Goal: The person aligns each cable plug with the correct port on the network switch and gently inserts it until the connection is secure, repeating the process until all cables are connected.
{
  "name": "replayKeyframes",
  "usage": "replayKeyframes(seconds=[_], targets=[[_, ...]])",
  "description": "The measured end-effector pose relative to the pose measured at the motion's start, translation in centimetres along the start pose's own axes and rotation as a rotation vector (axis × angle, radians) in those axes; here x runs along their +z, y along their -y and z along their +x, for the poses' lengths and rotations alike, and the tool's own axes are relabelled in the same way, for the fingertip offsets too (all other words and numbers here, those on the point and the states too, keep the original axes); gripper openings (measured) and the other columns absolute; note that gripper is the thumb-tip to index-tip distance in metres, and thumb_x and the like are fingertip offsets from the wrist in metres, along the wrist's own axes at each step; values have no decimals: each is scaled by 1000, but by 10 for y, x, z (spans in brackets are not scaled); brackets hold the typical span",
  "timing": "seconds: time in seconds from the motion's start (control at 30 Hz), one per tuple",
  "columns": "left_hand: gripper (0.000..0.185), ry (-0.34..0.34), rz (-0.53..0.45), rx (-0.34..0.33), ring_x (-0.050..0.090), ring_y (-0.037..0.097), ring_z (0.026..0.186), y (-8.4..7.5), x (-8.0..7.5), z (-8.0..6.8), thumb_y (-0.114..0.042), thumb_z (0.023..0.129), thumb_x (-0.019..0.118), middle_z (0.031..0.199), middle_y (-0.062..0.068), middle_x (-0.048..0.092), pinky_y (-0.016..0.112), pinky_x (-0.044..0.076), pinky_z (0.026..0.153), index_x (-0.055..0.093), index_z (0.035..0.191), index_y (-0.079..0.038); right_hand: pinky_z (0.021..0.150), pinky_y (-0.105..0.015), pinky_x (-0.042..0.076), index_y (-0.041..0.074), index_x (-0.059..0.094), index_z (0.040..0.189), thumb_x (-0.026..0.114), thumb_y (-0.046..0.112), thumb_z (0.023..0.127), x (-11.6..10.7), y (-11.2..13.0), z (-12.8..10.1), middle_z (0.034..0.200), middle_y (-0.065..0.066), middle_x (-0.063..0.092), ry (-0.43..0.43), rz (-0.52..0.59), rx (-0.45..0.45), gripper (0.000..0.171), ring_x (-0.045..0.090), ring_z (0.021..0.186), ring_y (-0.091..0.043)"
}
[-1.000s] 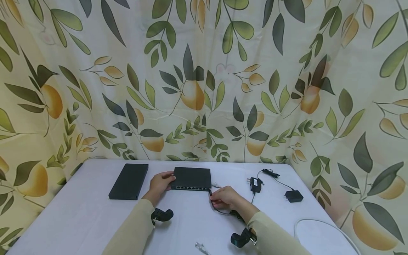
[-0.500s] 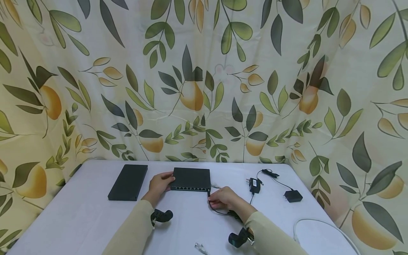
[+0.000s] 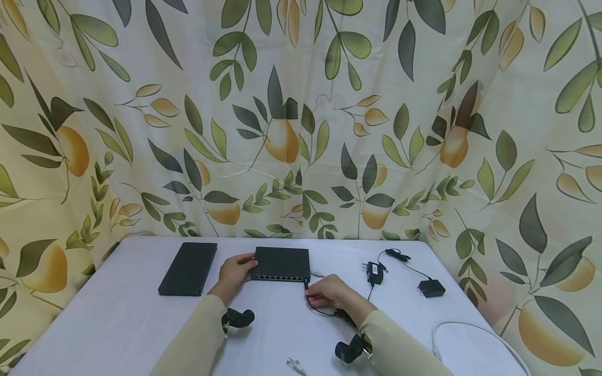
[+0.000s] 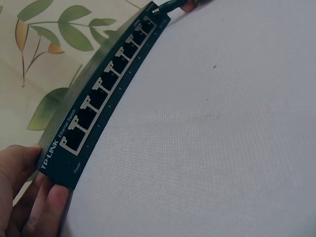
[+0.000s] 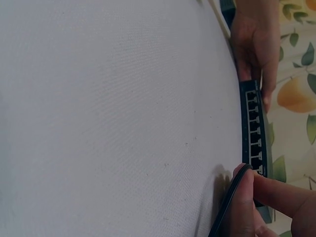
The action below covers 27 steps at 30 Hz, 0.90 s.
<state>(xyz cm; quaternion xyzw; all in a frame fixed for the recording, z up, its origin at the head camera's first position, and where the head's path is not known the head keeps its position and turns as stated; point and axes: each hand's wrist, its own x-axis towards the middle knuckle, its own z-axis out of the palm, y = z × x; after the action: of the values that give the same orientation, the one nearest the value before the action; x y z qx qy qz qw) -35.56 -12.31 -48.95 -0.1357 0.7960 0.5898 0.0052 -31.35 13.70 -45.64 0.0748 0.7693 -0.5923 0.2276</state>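
A black TP-LINK Ethernet switch (image 3: 282, 261) has its row of ports facing the person. My left hand (image 3: 234, 272) grips its left end, and in the left wrist view the thumb lies on top with fingers underneath. Between thumb and fingers, my right hand (image 3: 329, 292) pinches the plug end of a thin black power cable (image 3: 315, 309) at the switch's front right corner. The plug (image 4: 170, 6) has its metal tip showing right at the front face, beside the last port. In the right wrist view, the cable (image 5: 229, 197) runs down along the fingers.
Left of the switch lies a flat black box (image 3: 188, 269). Two black power adapters, a nearer one (image 3: 375, 272) and a farther one (image 3: 431, 288), lie at right. A white cable (image 3: 489, 331) loops at front right; a clear cable connector (image 3: 296, 365) sits at the front edge.
The right hand with the plug has shifted slightly left along the switch's front corner. The left hand keeps its grip on the switch.
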Motion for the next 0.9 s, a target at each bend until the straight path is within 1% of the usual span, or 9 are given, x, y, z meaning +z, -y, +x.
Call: replayKeyframes(seconds=[0.03, 0.2, 0.37, 0.47, 0.6, 0.7, 0.83, 0.9], targets=[[34, 2, -2, 0, 54, 23, 98, 0, 0, 0, -28, 83, 65, 118, 6, 54, 22, 51, 63, 62, 116, -23, 53, -20, 50, -8, 66, 89, 66, 1, 78, 0, 0, 0, 69, -8, 65, 0, 2, 1, 14, 60, 54, -10], [34, 5, 1, 3, 55, 22, 96, -1, -1, 2, -29, 83, 65, 118, 5, 55, 24, 51, 65, 62, 116, -23, 53, -21, 51, -8, 66, 88, 66, 2, 78, 1, 2, -1, 68, -9, 65, -9, 7, 9, 14, 60, 53, -10], [34, 5, 8, 4, 55, 21, 96, -2, -1, 2, -28, 83, 65, 118, 5, 55, 23, 51, 65, 61, 117, -24, 53, -21, 51, -8, 66, 88, 66, 1, 78, 1, 2, 0, 68, -9, 65, -17, 15, 11, 13, 60, 53, -10], [34, 3, 3, 7, 56, 22, 95, -1, -1, 1, -28, 83, 65, 118, 6, 56, 22, 51, 63, 62, 116, -23, 52, -20, 50, -9, 66, 87, 66, 0, 78, 2, 2, 0, 67, -9, 65, -23, 21, 15, 13, 60, 52, -10], [33, -2, 5, 2, 56, 21, 93, -1, -1, 1, -28, 82, 66, 117, 5, 56, 17, 48, 55, 63, 115, -24, 51, -20, 50, -9, 66, 85, 66, -1, 77, 3, 3, 0, 66, -9, 65, -24, 41, 22, 12, 60, 52, -10], [34, 20, -10, -5, 56, 21, 91, -3, -3, 2, -26, 82, 67, 116, 7, 57, 19, 49, 55, 63, 115, -22, 52, -21, 51, -9, 66, 85, 66, -1, 77, 3, 2, 0, 66, -9, 64, -28, 47, 26, 12, 60, 52, -10], [37, 84, -68, -46, 58, 23, 91, -9, -8, 5, -21, 81, 68, 114, 10, 58, 28, 53, 62, 61, 117, -15, 53, -22, 51, -9, 66, 85, 66, -1, 77, 4, 2, 0, 66, -8, 64, -37, 34, 16, 12, 61, 52, -11], [41, 113, -68, -64, 59, 24, 92, -14, -10, 7, -22, 79, 69, 112, 11, 58, 31, 53, 63, 59, 118, -12, 53, -22, 51, -9, 66, 85, 67, -1, 76, 4, 1, 0, 65, -8, 64, -42, 29, 13, 12, 61, 52, -11]])
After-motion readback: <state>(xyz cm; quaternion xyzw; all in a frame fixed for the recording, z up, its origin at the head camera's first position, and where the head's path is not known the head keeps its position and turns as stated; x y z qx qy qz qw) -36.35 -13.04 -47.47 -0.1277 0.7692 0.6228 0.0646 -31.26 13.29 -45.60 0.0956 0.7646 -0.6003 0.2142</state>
